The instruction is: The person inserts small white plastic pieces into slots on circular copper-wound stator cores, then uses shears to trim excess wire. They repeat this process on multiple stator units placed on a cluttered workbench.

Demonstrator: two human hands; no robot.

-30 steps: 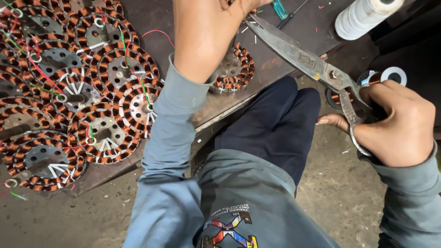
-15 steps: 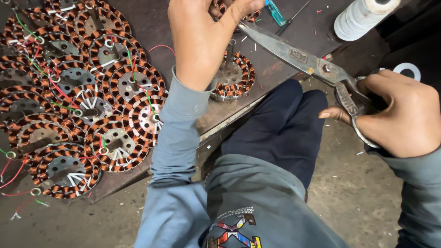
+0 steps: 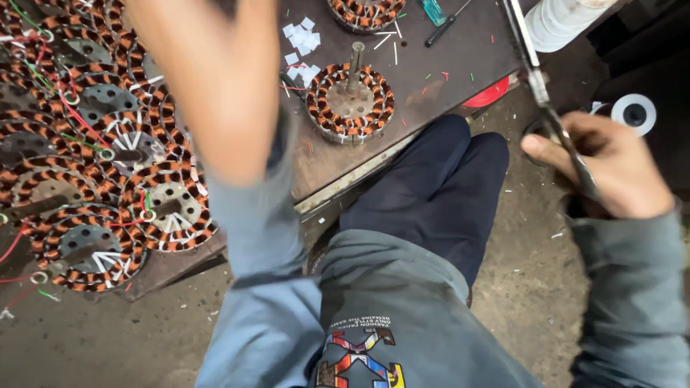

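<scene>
Copper-wound stator (image 3: pixel 351 102) sits alone near the table (image 3: pixel 445 68) edge, a metal shaft standing up from its middle, with nothing touching it. The person's right hand (image 3: pixel 600 169) is off past the table's corner, fingers wrapped tight round the handles of long metal scissors (image 3: pixel 535 75), whose blades point up and away across the corner. The left hand (image 3: pixel 208 79) is raised close to the camera and badly blurred; I cannot tell whether its fingers are open or closed, though nothing shows in it. Beneath it lies a crowd of finished stators (image 3: pixel 93 165) trailing red and green leads. As I judge it, the risk is the scissor point: swung back blind, it could nick the winding or catch the white thread cone (image 3: pixel 557 21) just beside the blades.
</scene>
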